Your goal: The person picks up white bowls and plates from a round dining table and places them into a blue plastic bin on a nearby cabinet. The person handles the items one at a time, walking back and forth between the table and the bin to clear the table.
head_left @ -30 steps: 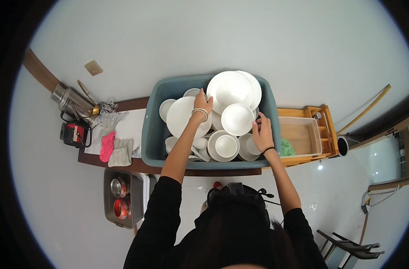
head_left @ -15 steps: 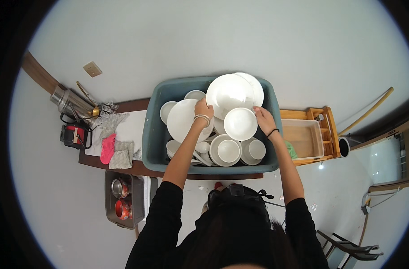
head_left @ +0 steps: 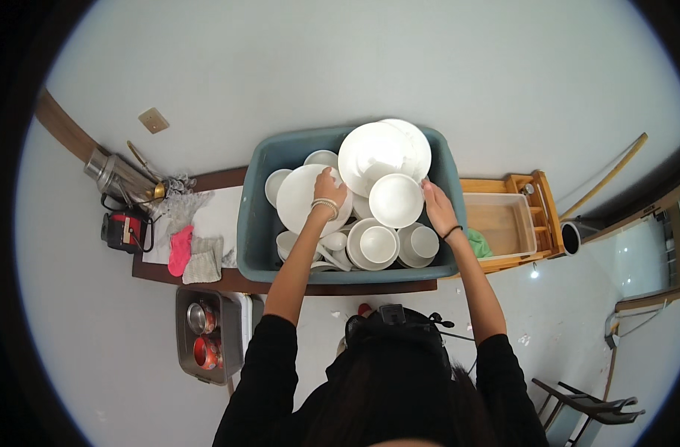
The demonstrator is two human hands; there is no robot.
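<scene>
A blue-grey plastic tub (head_left: 245, 223) is filled with white dishes. My left hand (head_left: 329, 189) is over a round white plate (head_left: 299, 200) in its left half, fingers loosely apart, gripping nothing that I can see. On the right, my right hand (head_left: 438, 207) is beside the rim of a white bowl (head_left: 396, 201), its fingers stretched out. Behind that bowl a large white plate (head_left: 370, 149) leans on another plate (head_left: 420, 149) against the tub's far wall. Nearer me are a small bowl (head_left: 379, 245), stacked cups (head_left: 423, 242) and white spoons (head_left: 335, 255).
Left of the tub, a pink cloth (head_left: 180, 249), a grey knitted cloth (head_left: 204, 261) and clear plastic wrap (head_left: 182, 211) lie on the table. A grey bin (head_left: 232, 328) with red pots stands below. Right, a wooden rack (head_left: 550, 212) holds a clear plastic box (head_left: 504, 223).
My left hand has come off the large plate's edge and moved slightly left, over the other plate. My right hand has loosened and straightened beside the bowl. The dishes look unmoved.
</scene>
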